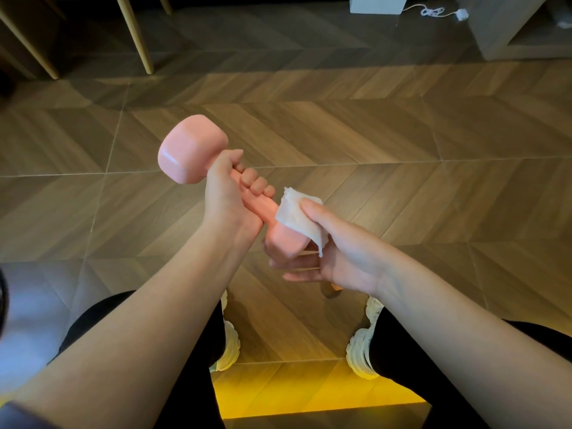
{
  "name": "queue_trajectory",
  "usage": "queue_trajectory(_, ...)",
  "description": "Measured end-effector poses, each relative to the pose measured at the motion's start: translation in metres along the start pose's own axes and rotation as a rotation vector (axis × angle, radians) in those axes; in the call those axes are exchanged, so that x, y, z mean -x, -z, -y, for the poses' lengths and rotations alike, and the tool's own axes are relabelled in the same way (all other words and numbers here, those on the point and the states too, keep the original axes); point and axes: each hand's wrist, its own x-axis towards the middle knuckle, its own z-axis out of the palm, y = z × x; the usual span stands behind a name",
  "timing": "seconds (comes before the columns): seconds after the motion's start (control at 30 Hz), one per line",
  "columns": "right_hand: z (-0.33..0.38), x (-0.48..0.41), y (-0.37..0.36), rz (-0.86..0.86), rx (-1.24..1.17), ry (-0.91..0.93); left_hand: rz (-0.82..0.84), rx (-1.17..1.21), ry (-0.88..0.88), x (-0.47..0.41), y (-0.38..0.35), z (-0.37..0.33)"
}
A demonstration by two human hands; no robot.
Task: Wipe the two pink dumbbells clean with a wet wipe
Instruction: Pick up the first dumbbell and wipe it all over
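A pink dumbbell (190, 150) is held up over the floor, slanting from upper left to lower right. My left hand (230, 196) is wrapped around its handle. My right hand (334, 246) presses a crumpled white wet wipe (298, 216) against the near head of the dumbbell, thumb on top of the wipe and fingers under the head. A small pink-orange shape (335, 287) peeks out below my right wrist; I cannot tell if it is the second dumbbell.
The floor is brown herringbone wood. My knees in black trousers and white shoes (230, 342) sit below the hands. Wooden chair legs (136, 35) stand at the back left. A grey cabinet (507, 29) and a white cable (433, 10) lie at the back right.
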Motion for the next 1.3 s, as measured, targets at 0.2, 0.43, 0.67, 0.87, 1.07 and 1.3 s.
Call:
queue_trajectory(0.2,-0.005,0.001,-0.01,-0.136,0.073,0.059,-0.009,-0.051,0.015,0.001,-0.001,0.006)
queue_trajectory(0.43,-0.005,0.007,-0.01,-0.175,0.195,0.168,-0.033,-0.003,0.038,0.001,-0.001,0.006)
queue_trajectory(0.67,-0.004,0.004,-0.007,-0.201,0.119,0.115,0.02,-0.016,0.029,0.002,-0.003,0.005)
queue_trajectory(0.87,0.002,0.003,-0.001,-0.123,-0.016,0.055,0.023,0.007,0.022,0.002,-0.002,0.002)
queue_trajectory(1.07,0.007,0.007,0.005,0.028,-0.038,0.055,-0.008,0.051,0.031,0.0,-0.002,-0.004)
queue_trajectory(1.3,-0.008,-0.001,-0.009,-0.209,0.129,0.117,0.007,-0.054,0.052,0.005,-0.004,0.007)
